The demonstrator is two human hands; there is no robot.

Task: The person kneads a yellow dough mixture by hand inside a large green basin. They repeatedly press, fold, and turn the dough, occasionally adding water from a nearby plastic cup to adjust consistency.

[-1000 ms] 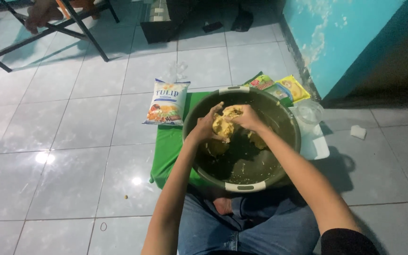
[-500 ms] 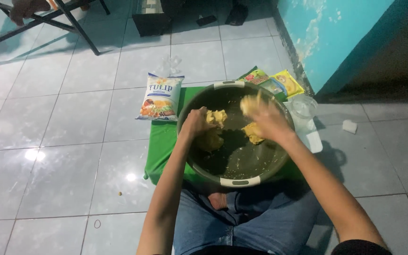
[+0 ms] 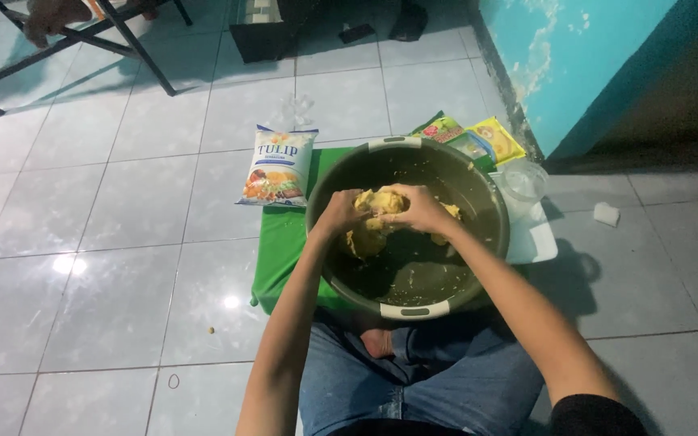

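Seen from above, over a pale tiled floor (image 3: 107, 266): a dark green round basin (image 3: 478, 266) with pale handle tabs at its near and far rims, resting on a green cloth (image 3: 280, 254) spread flat on the tiles. Inside the basin, a lump of yellow dough (image 3: 369, 234), crumbly at the edges, held up off the bottom toward the far half. Left hand (image 3: 339, 214) curled closed over the dough's left side; right hand (image 3: 414, 208) cupped and closed over its top and right side, both gripping the same lump, fingertips nearly meeting. Scattered crumbs stuck to the basin wall. Just left of the basin, partly on the cloth, a white printed flour bag (image 3: 278, 167) lying flat. Beyond the far rim, small green and yellow packets (image 3: 478, 139). To the right, a clear plastic cup (image 3: 523, 182) on a white tray (image 3: 539, 242), touching the basin's side. Below, knees in blue jeans (image 3: 430, 379).
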